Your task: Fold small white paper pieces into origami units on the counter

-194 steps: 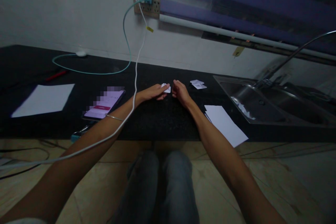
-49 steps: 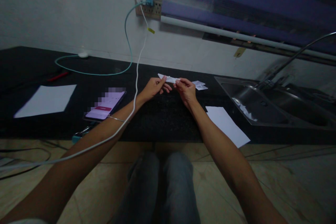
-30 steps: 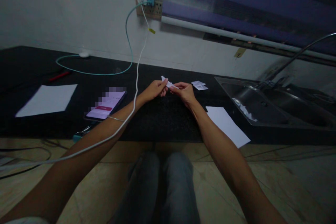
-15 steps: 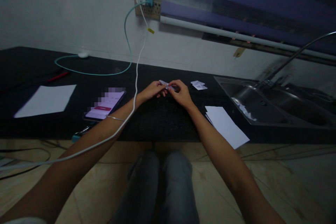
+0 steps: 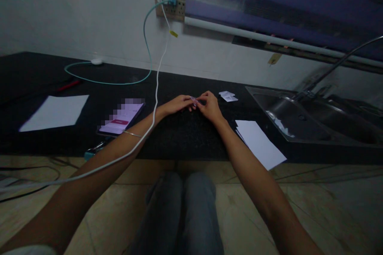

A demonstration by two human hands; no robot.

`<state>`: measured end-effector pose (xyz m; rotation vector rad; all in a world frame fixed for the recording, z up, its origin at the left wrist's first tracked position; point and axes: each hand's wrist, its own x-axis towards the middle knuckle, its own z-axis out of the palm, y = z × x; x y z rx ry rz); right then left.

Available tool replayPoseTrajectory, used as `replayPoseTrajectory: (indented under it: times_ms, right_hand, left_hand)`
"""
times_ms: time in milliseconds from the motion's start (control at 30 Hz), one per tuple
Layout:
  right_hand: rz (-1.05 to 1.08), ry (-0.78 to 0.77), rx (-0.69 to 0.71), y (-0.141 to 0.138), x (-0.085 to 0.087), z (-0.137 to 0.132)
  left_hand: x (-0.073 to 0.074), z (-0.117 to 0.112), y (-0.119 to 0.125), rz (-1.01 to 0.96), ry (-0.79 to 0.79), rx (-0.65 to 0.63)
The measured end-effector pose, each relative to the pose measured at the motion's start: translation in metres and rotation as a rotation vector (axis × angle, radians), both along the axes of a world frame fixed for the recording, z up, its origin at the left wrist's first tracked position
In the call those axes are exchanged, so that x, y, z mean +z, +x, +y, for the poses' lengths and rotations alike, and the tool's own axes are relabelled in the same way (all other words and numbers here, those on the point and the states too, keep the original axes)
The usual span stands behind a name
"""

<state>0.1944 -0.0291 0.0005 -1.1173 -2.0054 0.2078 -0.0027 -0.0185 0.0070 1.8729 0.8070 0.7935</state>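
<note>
You had a thin, creased paper scrap [image 5: 193, 98]; beneath it the countertop [image 5: 185, 135] looked dark, speckled stone, dull. At three o'clock the sink [image 5: 302, 118] showed brushed metal; nearer, sheets [image 5: 259, 143] of matt paper.

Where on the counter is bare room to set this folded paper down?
Bare counter lies on the near side of the left hand and right hand, between the phone and the paper stack. A narrower strip lies between the left sheet and the phone. Crowded to the right: paper scraps, the stack, then the sink.
</note>
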Motion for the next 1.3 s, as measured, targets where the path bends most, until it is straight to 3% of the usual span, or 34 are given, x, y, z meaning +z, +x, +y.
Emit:
replayPoseTrajectory:
  times_ms: [167,300,433,633,767,1067,1233,1300]
  right_hand:
    - [-0.090,0.039,-0.024,0.001,0.002,-0.011]
    - [-0.199,0.042,-0.138,0.010,0.010,-0.020]
    - [-0.504,0.037,-0.179,0.043,0.026,-0.018]
    - [-0.854,-0.118,-0.407,0.111,0.038,-0.011]
    - [-1.040,-0.158,-0.386,0.125,0.038,-0.009]
    - [-1.068,-0.145,-0.379,0.122,0.044,-0.005]
    - [-0.986,-0.097,-0.347,0.129,0.064,-0.016]
    - [-0.949,-0.170,-0.399,0.132,0.074,-0.032]
  left_hand:
    - [-0.005,0.006,-0.003,-0.104,-0.135,0.075]
    - [-0.011,0.013,-0.006,-0.161,-0.248,0.091]
    - [-0.012,0.013,-0.007,-0.131,-0.158,0.062]
    - [-0.008,0.008,-0.008,-0.113,-0.065,-0.011]
    - [-0.008,0.008,-0.007,-0.083,-0.071,-0.006]
    - [-0.012,0.013,-0.008,-0.105,-0.044,-0.042]
    - [-0.010,0.010,-0.009,-0.082,-0.013,-0.048]
    - [-0.009,0.008,-0.009,-0.066,-0.002,-0.037]
